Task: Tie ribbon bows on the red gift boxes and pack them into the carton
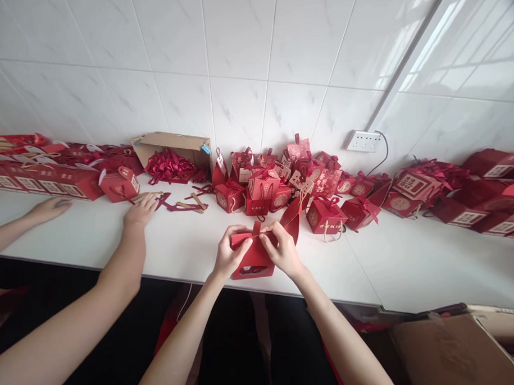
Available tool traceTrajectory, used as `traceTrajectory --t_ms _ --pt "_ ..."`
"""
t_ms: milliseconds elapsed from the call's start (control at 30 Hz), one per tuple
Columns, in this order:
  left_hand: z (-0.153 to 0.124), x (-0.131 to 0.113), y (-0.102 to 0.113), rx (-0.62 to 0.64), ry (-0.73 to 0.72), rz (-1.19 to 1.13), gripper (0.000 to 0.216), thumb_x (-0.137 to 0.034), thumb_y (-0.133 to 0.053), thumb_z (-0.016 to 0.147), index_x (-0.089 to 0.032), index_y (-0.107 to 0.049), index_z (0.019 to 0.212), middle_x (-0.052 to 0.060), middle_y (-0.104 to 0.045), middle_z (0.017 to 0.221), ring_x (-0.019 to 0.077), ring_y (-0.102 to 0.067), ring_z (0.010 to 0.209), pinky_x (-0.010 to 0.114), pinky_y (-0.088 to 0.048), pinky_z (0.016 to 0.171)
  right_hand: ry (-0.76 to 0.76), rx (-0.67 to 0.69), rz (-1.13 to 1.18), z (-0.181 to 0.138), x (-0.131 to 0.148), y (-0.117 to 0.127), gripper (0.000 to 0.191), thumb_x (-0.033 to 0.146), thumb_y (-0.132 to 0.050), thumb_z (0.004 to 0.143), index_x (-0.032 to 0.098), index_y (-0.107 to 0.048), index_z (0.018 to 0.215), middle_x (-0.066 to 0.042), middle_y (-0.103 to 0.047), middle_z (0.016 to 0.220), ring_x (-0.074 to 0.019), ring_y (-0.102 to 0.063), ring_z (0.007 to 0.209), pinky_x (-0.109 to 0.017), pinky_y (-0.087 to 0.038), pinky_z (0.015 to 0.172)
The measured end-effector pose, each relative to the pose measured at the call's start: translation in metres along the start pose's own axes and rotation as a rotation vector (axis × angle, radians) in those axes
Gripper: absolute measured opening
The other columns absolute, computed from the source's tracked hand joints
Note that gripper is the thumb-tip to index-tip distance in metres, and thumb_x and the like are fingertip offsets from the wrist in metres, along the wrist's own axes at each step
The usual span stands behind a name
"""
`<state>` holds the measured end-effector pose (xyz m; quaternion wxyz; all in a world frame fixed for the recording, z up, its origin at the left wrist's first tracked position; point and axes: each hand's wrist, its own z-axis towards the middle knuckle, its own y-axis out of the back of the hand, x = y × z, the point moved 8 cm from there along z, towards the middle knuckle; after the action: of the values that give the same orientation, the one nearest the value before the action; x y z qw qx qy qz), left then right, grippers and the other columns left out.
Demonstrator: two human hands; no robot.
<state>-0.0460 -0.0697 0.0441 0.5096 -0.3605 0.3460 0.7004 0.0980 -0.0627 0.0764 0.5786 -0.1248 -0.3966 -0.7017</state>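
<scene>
Two stocks of flat red blanks frame the bench; the left stack [41,180] lies at the far left against the wall. A co-worker's arms enter from the near left: one hand [49,208] rests flat on the table, fingers loose, the other hand [142,210] touches loose ribbon pieces and strips [184,203] just near of a small assembled box [119,186]. Behind these, an open cardboard tray [171,148] lies on its side, spilling red ribbons [169,164]. At centre, on the near edge of the table, stands the red box [253,260]. The person's left hand [230,258] and right hand [284,253] meet at its top, the fingertips of both pinched on the upper flaps where they join; no bow shows on it. Far of the hands and running right, a heap of finished boxes [282,186] with bows and cord handles is piled against the wall. Judged from this, a good share of the work is done, while the blanks on both sides, including the right stack [480,201], indicate much is left. Surface: a white table [411,266], clean and matt. Room: white glossy wall tiles [235,58], a socket [362,141] with a lead plugged in, and a brown carton [452,348] below the table at the near right.
</scene>
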Motion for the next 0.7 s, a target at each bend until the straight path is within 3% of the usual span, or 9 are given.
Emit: traceTrajectory --t_ms 233,467,567,633,700 --pt "-0.011 0.012 -0.001 -0.05 0.104 0.028 0.019 -0.036 -0.059 0.077 -0.017 -0.055 0.078 0.001 -0.061 0.071 0.0137 -0.06 0.065 0.023 -0.05 0.059 -0.037 -0.021 -0.005 0.0 0.001 0.0 0.008 0.028 -0.053 0.086 0.021 -0.053 0.083 -0.002 -0.058 0.08 -0.0159 -0.057 0.075 -0.029 -0.047 0.07" --pt "0.0 -0.014 0.002 -0.035 -0.098 0.129 0.012 -0.029 -0.06 0.078 -0.018 -0.059 0.078 0.001 -0.065 0.074 0.0142 -0.062 0.07 0.024 -0.05 0.068 -0.074 -0.027 0.013 0.003 -0.002 -0.001 0.014 0.03 -0.052 0.087 0.021 -0.054 0.077 -0.002 -0.057 0.076 -0.0158 -0.056 0.072 -0.03 -0.047 0.069" --pt "0.003 -0.015 -0.002 -0.005 -0.104 0.142 0.013 -0.029 -0.057 0.081 -0.018 -0.057 0.073 0.0 -0.064 0.069 0.0129 -0.061 0.065 0.023 -0.05 0.065 -0.083 -0.007 0.041 0.003 -0.004 -0.002 0.016 0.031 -0.05 0.088 0.021 -0.054 0.077 -0.002 -0.058 0.076 -0.0163 -0.057 0.073 -0.03 -0.048 0.07" --pt "0.004 -0.011 -0.003 0.002 -0.079 0.129 0.015 -0.03 -0.056 0.081 -0.018 -0.056 0.072 0.0 -0.063 0.068 0.013 -0.061 0.066 0.023 -0.05 0.065 -0.092 0.012 0.06 0.002 -0.008 -0.002 0.014 0.032 -0.049 0.089 0.021 -0.054 0.081 -0.003 -0.06 0.08 -0.0171 -0.059 0.079 -0.032 -0.049 0.074" --pt "0.001 -0.005 -0.001 0.005 -0.05 0.101 0.012 -0.03 -0.055 0.081 -0.018 -0.056 0.078 0.002 -0.064 0.075 0.0144 -0.062 0.073 0.025 -0.051 0.07 -0.119 0.02 0.094 -0.005 -0.015 -0.002 0.018 0.034 -0.055 0.085 0.021 -0.052 0.098 -0.005 -0.061 0.092 -0.0188 -0.06 0.088 -0.035 -0.049 0.081"
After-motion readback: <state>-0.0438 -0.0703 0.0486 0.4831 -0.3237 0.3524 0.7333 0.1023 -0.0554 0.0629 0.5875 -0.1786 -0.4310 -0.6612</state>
